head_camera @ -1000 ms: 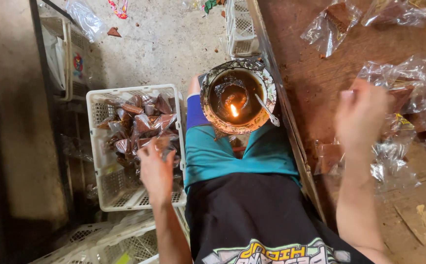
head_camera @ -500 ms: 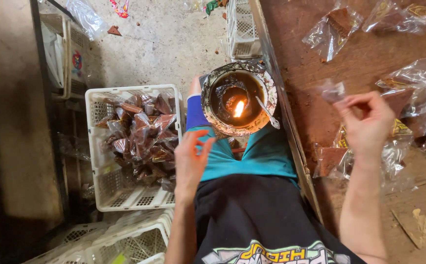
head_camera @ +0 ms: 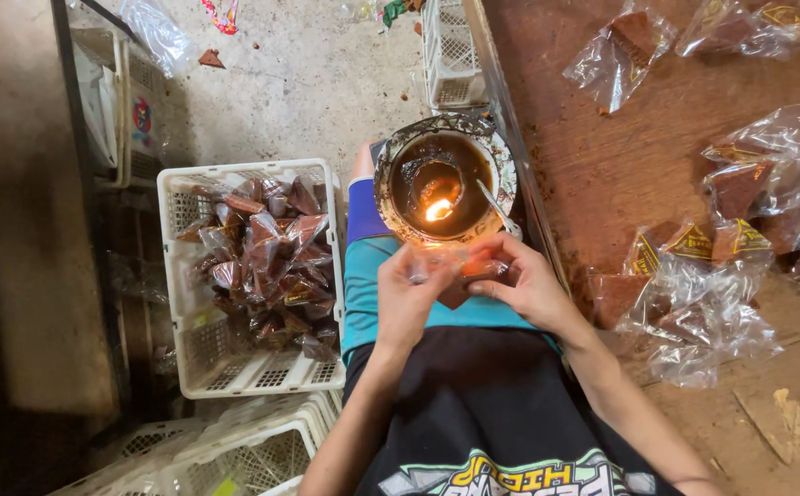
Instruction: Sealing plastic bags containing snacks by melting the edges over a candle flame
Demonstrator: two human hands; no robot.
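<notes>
Both hands meet over my lap, holding one clear plastic packet [head_camera: 462, 272] with a brown triangular piece inside. My left hand [head_camera: 409, 298] grips its left end, and my right hand [head_camera: 524, 285] pinches its right end. The packet's top edge sits right next to a small flame [head_camera: 437, 210] burning in a round foil-lined metal bowl [head_camera: 391, 165] that rests on my knees. A thin metal stick [head_camera: 493, 204] leans on the bowl's right rim.
A white plastic crate [head_camera: 179, 197] holding several sealed brown packets stands on the floor to my left. More empty crates [head_camera: 234, 450] lie below it. On the wooden table [head_camera: 620, 156] to my right lie several bagged brown pieces [head_camera: 694, 285]. Another crate [head_camera: 450, 50] stands behind the bowl.
My left hand has come up from the crate to my lap. My right hand has brought a packet from the table, and both hands now hold it by the flame.
</notes>
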